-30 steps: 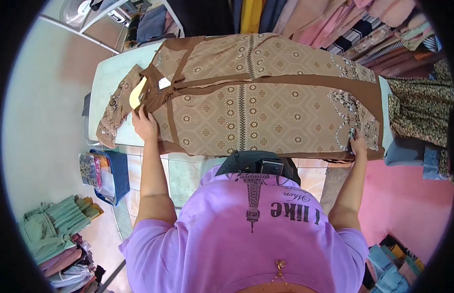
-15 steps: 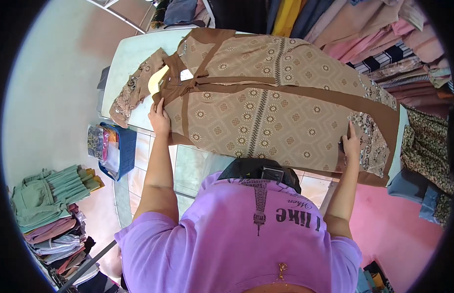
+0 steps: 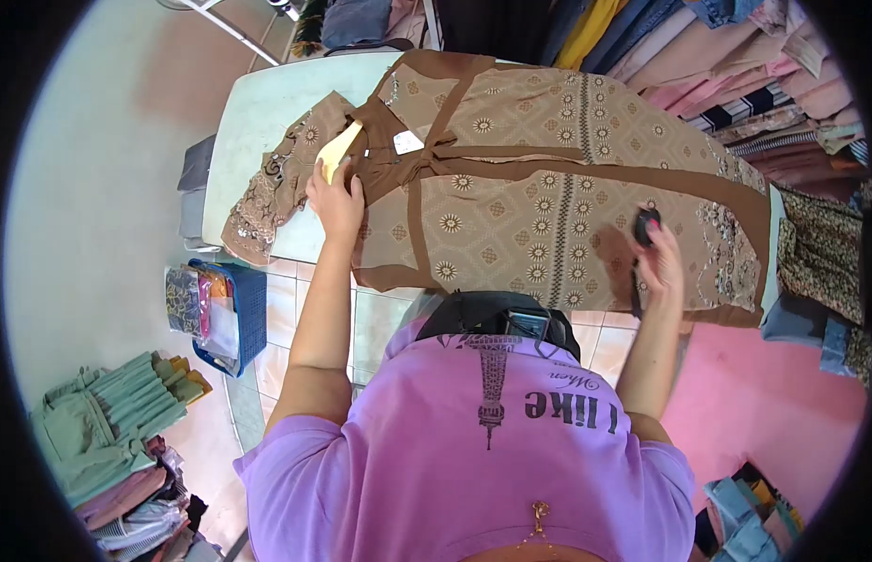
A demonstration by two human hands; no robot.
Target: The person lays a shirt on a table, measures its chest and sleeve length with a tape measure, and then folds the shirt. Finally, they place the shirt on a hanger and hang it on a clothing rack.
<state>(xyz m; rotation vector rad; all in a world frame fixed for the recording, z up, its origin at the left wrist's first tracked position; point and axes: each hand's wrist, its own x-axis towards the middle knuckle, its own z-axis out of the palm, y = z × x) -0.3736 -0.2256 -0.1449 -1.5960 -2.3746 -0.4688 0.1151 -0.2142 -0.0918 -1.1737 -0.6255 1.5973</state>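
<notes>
The right hand point(image 3: 661, 267) has swung inward from the hem end since the earlier frame, and the left hand point(image 3: 335, 203) has shifted onto the hanger point(image 3: 340, 152). The dress point(image 3: 534, 187) spreads over the table point(image 3: 258, 105) from 11 to 3 o'clock. At 11, the left fingers pinch the hanger; at 3, the right fingers close around a black thing point(image 3: 647, 226), too blurred to name surely. A light pinch should leave the collar unpuckered. The left fingertips' undersides are hidden.

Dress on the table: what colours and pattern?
The dress is tan and brown, with sunburst motifs; head view shows it.
</notes>
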